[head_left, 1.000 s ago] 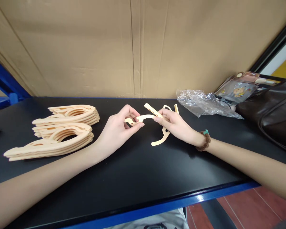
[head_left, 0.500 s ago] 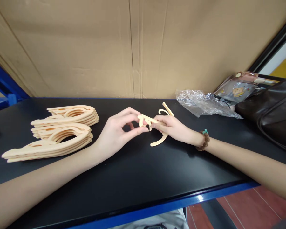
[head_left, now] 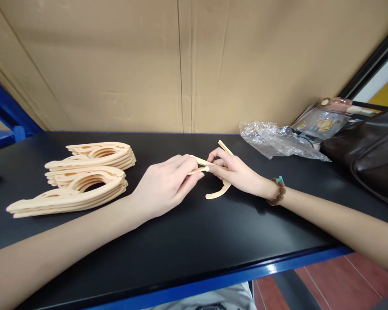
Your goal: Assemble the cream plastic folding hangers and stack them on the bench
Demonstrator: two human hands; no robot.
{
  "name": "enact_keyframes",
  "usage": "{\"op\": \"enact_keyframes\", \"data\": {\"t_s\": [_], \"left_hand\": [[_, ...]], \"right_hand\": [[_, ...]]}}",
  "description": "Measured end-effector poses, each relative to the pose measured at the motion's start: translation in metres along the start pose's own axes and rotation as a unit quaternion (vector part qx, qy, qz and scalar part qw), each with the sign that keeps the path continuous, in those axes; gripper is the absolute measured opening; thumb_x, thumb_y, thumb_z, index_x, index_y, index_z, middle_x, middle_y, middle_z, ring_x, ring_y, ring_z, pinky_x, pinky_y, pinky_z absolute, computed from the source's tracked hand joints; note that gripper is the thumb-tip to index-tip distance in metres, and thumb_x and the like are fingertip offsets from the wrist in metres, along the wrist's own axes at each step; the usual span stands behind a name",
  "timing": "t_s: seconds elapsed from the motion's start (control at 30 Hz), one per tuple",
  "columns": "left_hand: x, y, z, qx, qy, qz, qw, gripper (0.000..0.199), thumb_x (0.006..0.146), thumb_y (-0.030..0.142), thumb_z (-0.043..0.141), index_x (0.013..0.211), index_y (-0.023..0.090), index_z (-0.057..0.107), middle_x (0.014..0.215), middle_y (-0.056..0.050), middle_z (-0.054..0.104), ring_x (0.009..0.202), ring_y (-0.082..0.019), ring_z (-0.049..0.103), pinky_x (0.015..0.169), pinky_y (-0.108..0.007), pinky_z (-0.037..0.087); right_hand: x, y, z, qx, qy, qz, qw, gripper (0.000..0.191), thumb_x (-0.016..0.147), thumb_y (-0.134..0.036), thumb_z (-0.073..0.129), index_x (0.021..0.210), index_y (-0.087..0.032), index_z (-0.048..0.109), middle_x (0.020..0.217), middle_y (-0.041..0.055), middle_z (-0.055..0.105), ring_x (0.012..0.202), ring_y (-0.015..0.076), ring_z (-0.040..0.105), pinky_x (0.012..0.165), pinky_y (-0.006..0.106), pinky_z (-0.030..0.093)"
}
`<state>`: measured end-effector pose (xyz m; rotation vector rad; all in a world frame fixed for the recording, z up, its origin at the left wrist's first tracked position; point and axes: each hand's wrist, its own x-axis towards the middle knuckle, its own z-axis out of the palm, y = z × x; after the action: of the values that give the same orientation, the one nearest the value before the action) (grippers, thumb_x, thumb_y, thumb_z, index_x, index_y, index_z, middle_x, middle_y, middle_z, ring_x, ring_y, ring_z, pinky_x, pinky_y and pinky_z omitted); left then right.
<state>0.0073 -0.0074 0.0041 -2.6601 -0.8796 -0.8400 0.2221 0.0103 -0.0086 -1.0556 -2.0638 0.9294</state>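
Both hands hold one cream plastic folding hanger [head_left: 217,196] above the table's middle. My left hand [head_left: 168,178] is closed, thumb and fingers pinching a thin part at the hanger's left end. My right hand [head_left: 231,168] grips its middle, fingers wrapped round it and partly hiding it. A straight arm sticks up behind the right fingers, and a curved one hangs out below them. Left of my left hand lie two stacks of similar cream hangers, a nearer stack [head_left: 71,198] and a farther stack [head_left: 93,161].
The black tabletop [head_left: 194,249] has a blue front edge [head_left: 239,275]. Crumpled clear plastic [head_left: 274,140], a clear printed pouch [head_left: 321,125] and a dark brown bag [head_left: 368,146] lie at the back right. Cardboard [head_left: 132,69] stands behind the table.
My left hand has turned over, back of the hand now up, and its fingers have closed on the hanger's left end. That thin part has swung round. My right hand stays nearly put.
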Motion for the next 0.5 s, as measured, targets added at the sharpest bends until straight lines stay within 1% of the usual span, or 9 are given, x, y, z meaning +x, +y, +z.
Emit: {"op": "enact_keyframes", "data": {"t_s": [0.1,0.17,0.37,0.5], "left_hand": [[-0.0004,-0.0011,0.0004,-0.015,-0.026,-0.093,0.995,0.025,0.098,0.030,0.035,0.077,0.019,0.045,0.069,0.003,0.050,0.059,-0.010,0.047,0.051,-0.022,0.029],[-0.0005,-0.0020,0.0005,-0.027,-0.043,-0.128,0.990,0.026,0.097,0.031,0.036,0.077,0.019,0.047,0.069,0.004,0.050,0.059,-0.010,0.047,0.052,-0.022,0.028],[0.0006,-0.0036,0.0005,-0.037,-0.085,-0.153,0.984,0.022,0.092,0.027,0.036,0.079,0.021,0.052,0.071,0.004,0.056,0.066,-0.012,0.051,0.056,-0.024,0.028],[0.0019,-0.0034,-0.0008,-0.031,-0.119,-0.192,0.974,0.021,0.087,0.026,0.036,0.070,0.020,0.046,0.063,0.003,0.051,0.059,-0.013,0.048,0.055,-0.025,0.027]], "right_hand": [[-0.0012,-0.0037,-0.0001,0.003,0.020,0.005,1.000,0.022,0.091,-0.042,0.051,0.088,-0.022,0.042,0.056,-0.0090,0.037,0.049,0.0073,0.034,0.045,0.020,0.026],[-0.0018,-0.0051,0.0001,0.005,0.024,0.000,1.000,0.024,0.090,-0.043,0.051,0.084,-0.021,0.042,0.055,-0.0090,0.036,0.048,0.0070,0.033,0.045,0.020,0.025],[-0.0019,-0.0031,0.0006,-0.001,0.042,-0.017,0.999,0.028,0.089,-0.047,0.053,0.083,-0.021,0.044,0.055,-0.0085,0.036,0.048,0.0061,0.031,0.044,0.020,0.022],[-0.0020,-0.0026,0.0005,-0.006,0.057,-0.007,0.998,0.031,0.088,-0.050,0.053,0.083,-0.021,0.044,0.056,-0.0081,0.036,0.048,0.0062,0.031,0.045,0.021,0.021]]}}
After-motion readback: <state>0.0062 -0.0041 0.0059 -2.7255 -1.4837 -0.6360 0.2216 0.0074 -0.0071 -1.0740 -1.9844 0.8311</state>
